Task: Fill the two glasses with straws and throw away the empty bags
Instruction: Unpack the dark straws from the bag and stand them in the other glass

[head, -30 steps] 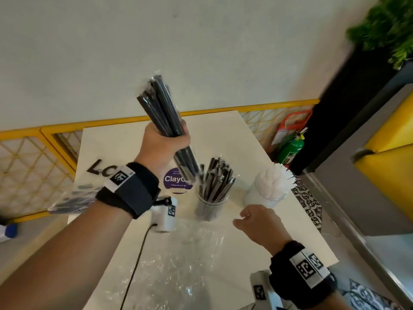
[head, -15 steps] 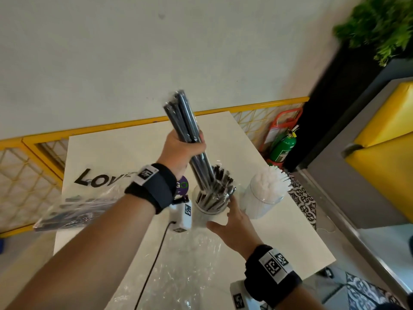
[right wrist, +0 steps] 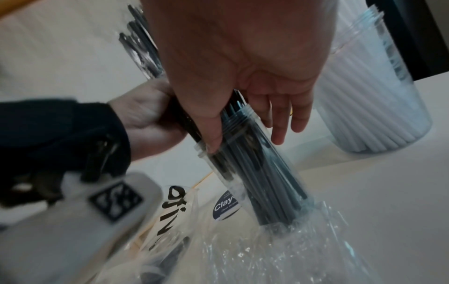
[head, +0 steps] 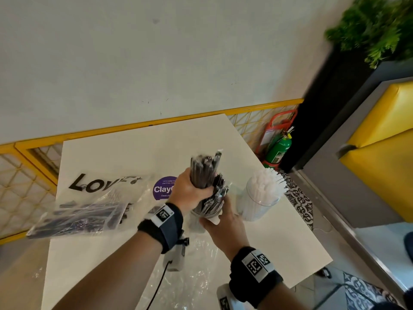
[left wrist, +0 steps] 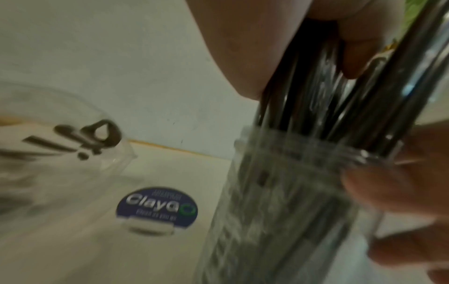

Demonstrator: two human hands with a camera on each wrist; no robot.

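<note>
My left hand (head: 194,190) grips a bundle of black straws (head: 203,170) standing upright, with its lower ends inside a clear glass (head: 206,214) that holds other black straws. My right hand (head: 223,222) holds this glass near its rim, thumb on one side and fingers on the other (right wrist: 245,138). In the right wrist view the glass (right wrist: 262,173) leans over. A second glass (head: 257,204), packed with white straws, stands just to the right. A clear bag (head: 85,213) with black straws in it lies at the left. An empty crumpled bag (head: 192,274) lies in front of the glass.
The white table (head: 138,153) bears a purple round sticker (head: 163,190) behind the glass. A yellow mesh rail (head: 26,180) runs behind and to the left. A green fire extinguisher (head: 279,148) stands on the floor to the right, beside a dark planter and a yellow seat.
My left hand has come down and pushed the black straw bundle into the glass. My right hand has moved in and taken hold of the glass.
</note>
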